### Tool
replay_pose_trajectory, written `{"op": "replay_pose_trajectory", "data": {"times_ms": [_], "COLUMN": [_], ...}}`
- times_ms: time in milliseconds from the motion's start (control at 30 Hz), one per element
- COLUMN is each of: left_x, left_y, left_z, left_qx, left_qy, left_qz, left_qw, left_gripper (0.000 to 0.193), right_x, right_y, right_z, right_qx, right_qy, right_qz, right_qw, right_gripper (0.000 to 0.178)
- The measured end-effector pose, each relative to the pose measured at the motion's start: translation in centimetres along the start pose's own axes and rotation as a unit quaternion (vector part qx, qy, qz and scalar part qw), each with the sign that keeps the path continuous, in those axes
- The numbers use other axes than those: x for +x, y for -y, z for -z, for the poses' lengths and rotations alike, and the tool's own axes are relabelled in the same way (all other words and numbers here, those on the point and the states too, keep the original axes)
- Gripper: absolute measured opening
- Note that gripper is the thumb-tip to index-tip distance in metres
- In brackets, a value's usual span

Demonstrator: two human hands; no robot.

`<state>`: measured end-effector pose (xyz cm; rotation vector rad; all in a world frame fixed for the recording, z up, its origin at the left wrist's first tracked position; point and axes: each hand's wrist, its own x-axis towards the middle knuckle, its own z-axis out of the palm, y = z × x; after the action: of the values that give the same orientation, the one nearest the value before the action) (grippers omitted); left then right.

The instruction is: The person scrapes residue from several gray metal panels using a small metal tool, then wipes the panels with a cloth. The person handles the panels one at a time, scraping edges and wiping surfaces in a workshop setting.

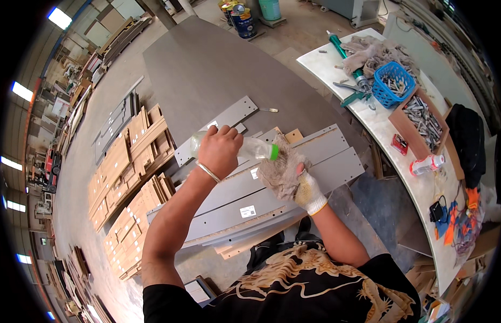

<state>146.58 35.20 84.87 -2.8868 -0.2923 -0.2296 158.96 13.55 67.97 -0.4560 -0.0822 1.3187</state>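
Note:
My bare left hand [221, 148] is wrapped round a clear plastic bottle [253, 147] with a green cap. The bottle lies nearly level, its cap pointing right against a grey-brown rag [283, 169]. In a white knit glove, my right hand [308, 192] grips that rag, which hides most of its fingers. Beneath both hands are grey panels [336, 161] with drilled holes along their ends and white labels. Another narrow grey panel [237, 111] lies farther off on the large grey-brown tabletop [218, 59], beside a small flat tool [269, 110].
On the right, a white table [326, 67] carries a green caulking gun [336, 44], a blue basket [384, 96], a box of metal fittings [423, 121] and a white-and-red bottle [427, 164]. Stacked wooden panels [129, 188] stand at left. Paint cans [242, 22] are at the back.

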Motion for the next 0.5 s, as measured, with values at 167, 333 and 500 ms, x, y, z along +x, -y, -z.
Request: {"op": "replay_pose_trajectory", "data": {"times_ms": [167, 333, 500], "left_x": [-0.4, -1.8, -0.3], "left_y": [-4.6, -3.7, -2.1], "left_z": [1.7, 2.5, 4.1], "left_qx": [-0.001, 0.071, 0.113], "left_qy": [0.018, 0.068, 0.025], "left_qz": [-0.030, 0.010, -0.022], "left_qw": [0.999, 0.995, 0.993], "left_gripper": [0.012, 0.014, 0.011], "right_x": [-1.2, -3.1, -4.2], "right_y": [1.8, 2.9, 1.8], "right_z": [0.7, -0.7, -1.2], "right_qx": [0.037, 0.051, 0.045], "right_qy": [0.018, 0.041, 0.056], "right_qz": [0.011, 0.010, 0.001], "right_qw": [0.999, 0.998, 0.997], "right_gripper": [0.080, 0.076, 0.075]}}
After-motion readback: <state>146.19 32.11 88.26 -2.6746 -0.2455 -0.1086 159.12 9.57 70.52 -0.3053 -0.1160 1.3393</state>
